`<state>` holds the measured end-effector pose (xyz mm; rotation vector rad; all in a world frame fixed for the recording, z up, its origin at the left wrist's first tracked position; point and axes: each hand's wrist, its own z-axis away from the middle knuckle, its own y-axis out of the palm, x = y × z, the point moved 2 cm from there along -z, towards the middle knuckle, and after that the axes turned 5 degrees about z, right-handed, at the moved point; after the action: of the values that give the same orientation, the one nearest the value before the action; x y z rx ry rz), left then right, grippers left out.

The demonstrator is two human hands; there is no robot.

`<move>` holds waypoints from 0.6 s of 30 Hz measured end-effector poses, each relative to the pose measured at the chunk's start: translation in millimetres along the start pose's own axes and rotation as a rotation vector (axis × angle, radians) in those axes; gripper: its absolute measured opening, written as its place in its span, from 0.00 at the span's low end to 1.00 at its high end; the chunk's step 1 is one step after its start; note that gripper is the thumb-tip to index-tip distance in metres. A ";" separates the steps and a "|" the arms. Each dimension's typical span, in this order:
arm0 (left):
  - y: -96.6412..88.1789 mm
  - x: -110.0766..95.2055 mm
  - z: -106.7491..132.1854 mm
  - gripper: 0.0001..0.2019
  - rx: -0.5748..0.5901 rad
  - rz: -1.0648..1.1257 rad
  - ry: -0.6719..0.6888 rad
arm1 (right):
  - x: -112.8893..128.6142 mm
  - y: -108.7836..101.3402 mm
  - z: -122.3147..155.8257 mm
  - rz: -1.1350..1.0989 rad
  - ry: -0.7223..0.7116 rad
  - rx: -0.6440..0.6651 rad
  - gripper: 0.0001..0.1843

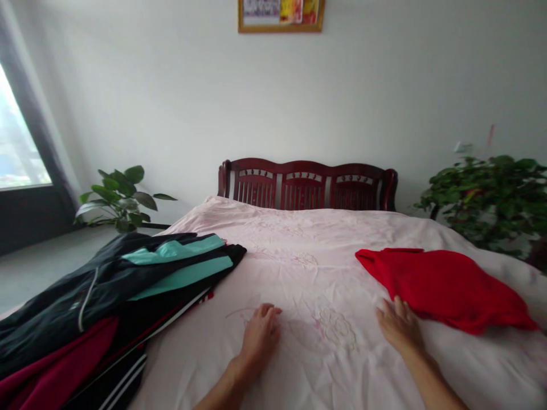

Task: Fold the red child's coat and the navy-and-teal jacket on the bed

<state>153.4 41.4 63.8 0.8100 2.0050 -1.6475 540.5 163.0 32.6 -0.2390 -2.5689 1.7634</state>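
My left hand (261, 336) rests on the pale pink embroidered sheet (299, 273), fingers loosely bent and nothing visible in them. To its left lies a pile of clothes, with a dark jacket with turquoise panels (102, 290) on top and black trousers with white stripes (123, 381) below. A magenta garment (64, 364) shows between them. My right hand (399, 324) is open on the sheet, fingers spread, their tips by the near left edge of a folded red garment (444, 285). It holds nothing.
A dark red wooden bench back (303, 185) stands behind the far edge of the sheet. Leafy plants stand at the left (119, 196) and the right (491, 199). A framed picture (280, 28) hangs on the wall, and a window (21, 136) is at far left.
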 end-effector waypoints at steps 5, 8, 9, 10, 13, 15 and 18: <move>8.5 -6.7 14.9 0.24 0.084 -0.240 0.096 | 27.0 -14.8 26.4 0.016 0.136 0.158 0.33; 10.5 -3.7 23.8 0.27 0.135 -0.259 0.118 | 39.8 -20.8 41.6 0.009 0.093 0.136 0.35; 10.3 -2.7 26.6 0.28 0.147 -0.257 0.127 | 42.1 -21.5 46.2 0.003 0.073 0.115 0.34; 9.9 -1.9 29.2 0.29 0.156 -0.254 0.136 | 43.4 -21.5 50.3 -0.004 0.048 0.093 0.34; 8.4 -1.0 36.0 0.29 0.162 -0.240 0.143 | 42.9 -19.1 58.4 -0.013 -0.036 0.046 0.30; 7.6 -1.3 39.8 0.28 0.150 -0.230 0.131 | 40.6 -17.2 60.2 -0.016 -0.062 0.027 0.30; 4.8 -2.6 44.5 0.27 0.125 -0.207 0.133 | 38.0 -15.1 59.8 -0.035 -0.076 0.013 0.30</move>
<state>156.6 -1.9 52.7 0.7965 2.1563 -1.8955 495.2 107.5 22.1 -0.1285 -2.5947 1.8106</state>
